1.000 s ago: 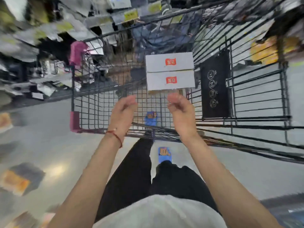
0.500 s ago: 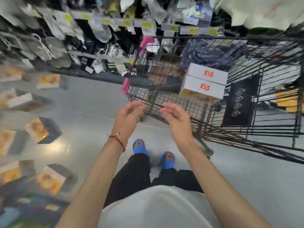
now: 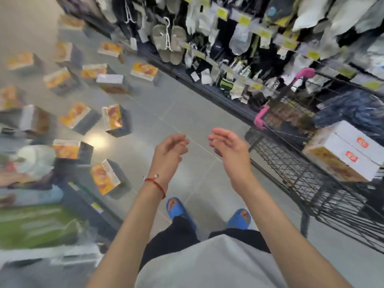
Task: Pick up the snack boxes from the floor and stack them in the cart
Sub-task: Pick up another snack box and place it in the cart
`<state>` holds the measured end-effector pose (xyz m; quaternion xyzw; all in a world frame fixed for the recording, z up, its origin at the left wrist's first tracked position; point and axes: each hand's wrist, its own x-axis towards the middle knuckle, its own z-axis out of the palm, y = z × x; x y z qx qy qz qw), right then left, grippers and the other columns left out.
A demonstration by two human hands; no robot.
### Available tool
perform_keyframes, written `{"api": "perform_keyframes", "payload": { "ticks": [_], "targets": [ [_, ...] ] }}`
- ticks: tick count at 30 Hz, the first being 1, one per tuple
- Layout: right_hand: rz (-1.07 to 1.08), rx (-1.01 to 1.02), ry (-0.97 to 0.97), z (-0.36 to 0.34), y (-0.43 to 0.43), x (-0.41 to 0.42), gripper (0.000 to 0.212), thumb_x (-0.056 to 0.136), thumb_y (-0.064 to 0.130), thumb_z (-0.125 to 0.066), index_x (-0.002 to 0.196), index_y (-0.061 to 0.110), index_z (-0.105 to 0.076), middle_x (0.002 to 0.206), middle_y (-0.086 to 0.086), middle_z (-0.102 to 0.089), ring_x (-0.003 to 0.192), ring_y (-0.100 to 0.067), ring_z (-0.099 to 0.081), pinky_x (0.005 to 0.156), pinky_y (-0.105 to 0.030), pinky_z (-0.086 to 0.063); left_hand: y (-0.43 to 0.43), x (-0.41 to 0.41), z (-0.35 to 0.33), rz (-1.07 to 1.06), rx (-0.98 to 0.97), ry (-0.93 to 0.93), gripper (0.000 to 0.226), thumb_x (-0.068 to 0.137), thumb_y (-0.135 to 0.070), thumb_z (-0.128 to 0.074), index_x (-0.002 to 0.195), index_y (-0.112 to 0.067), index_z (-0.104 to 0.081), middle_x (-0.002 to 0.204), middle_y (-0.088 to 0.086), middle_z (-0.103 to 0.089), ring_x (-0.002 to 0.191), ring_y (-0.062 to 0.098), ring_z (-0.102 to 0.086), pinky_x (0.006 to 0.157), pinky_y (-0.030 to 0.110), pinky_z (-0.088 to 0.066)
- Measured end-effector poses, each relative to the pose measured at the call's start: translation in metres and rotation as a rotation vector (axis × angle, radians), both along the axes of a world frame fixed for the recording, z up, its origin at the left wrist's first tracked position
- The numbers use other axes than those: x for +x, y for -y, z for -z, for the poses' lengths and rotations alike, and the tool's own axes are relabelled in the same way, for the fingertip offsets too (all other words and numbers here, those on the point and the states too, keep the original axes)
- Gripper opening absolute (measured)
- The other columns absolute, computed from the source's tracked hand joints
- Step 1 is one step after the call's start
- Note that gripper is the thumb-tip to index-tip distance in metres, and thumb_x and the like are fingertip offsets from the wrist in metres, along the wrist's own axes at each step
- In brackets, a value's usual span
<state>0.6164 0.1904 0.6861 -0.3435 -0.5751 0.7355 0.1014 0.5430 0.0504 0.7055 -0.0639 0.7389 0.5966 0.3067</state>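
Note:
Several orange-and-white snack boxes lie scattered on the grey floor at the left; the nearest (image 3: pixel 106 176) stands just left of my left forearm, another (image 3: pixel 115 120) farther off. The black wire cart (image 3: pixel 291 169) stands at the right with two white boxes (image 3: pixel 345 154) stacked inside it. My left hand (image 3: pixel 169 150) and my right hand (image 3: pixel 228 146) hover empty over the floor between the cart and the boxes, fingers relaxed and loosely bent.
A shelf rack hung with slippers and socks (image 3: pixel 207 48) runs along the far side of the aisle. Another shelf with green packs (image 3: pixel 37 227) stands at the near left. My feet in blue sandals (image 3: pixel 178 210) stand on the tiles.
My view has swung left, away from the cart toward the scattered boxes. Both hands have pulled back from the cart and now hang over the bare floor, still empty.

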Motion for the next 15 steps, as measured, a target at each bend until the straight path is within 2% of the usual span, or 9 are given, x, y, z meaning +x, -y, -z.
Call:
{"api": "perform_keyframes", "payload": {
  "ticks": [6,11,15],
  "targets": [
    [-0.129,0.011,-0.015,-0.007,0.085,-0.087,0.031,0.097,-0.007,-0.055,0.106,0.019,-0.068,0.097,0.0,-0.073,0.089,-0.009,-0.067,0.077,-0.012,-0.05,0.097,-0.062,-0.001,-0.146,-0.009,-0.005,0.018,0.099,-0.011,-0.057,0.098,-0.027,-0.066,0.111,0.002,-0.071,0.096,0.016,-0.066,0.09,0.034,-0.046],
    [-0.241,0.008,-0.007,-0.009,0.13,-0.142,0.033,0.097,-0.008,-0.056,0.106,0.021,-0.068,0.099,-0.003,-0.073,0.091,-0.011,-0.067,0.077,-0.013,-0.05,0.145,-0.104,0.001,-0.226,-0.032,0.007,0.02,0.1,-0.013,-0.055,0.106,-0.027,-0.067,0.116,0.0,-0.072,0.108,0.019,-0.068,0.098,0.038,-0.05],
    [-0.337,0.015,0.036,0.0,0.145,-0.193,0.032,0.097,-0.006,-0.057,0.106,0.022,-0.07,0.099,-0.001,-0.075,0.09,-0.01,-0.068,0.078,-0.015,-0.05,0.16,-0.147,0.006,-0.303,-0.034,0.02,0.02,0.1,-0.013,-0.054,0.107,-0.026,-0.067,0.118,0.001,-0.072,0.11,0.021,-0.068,0.099,0.039,-0.05]
  ]
}}
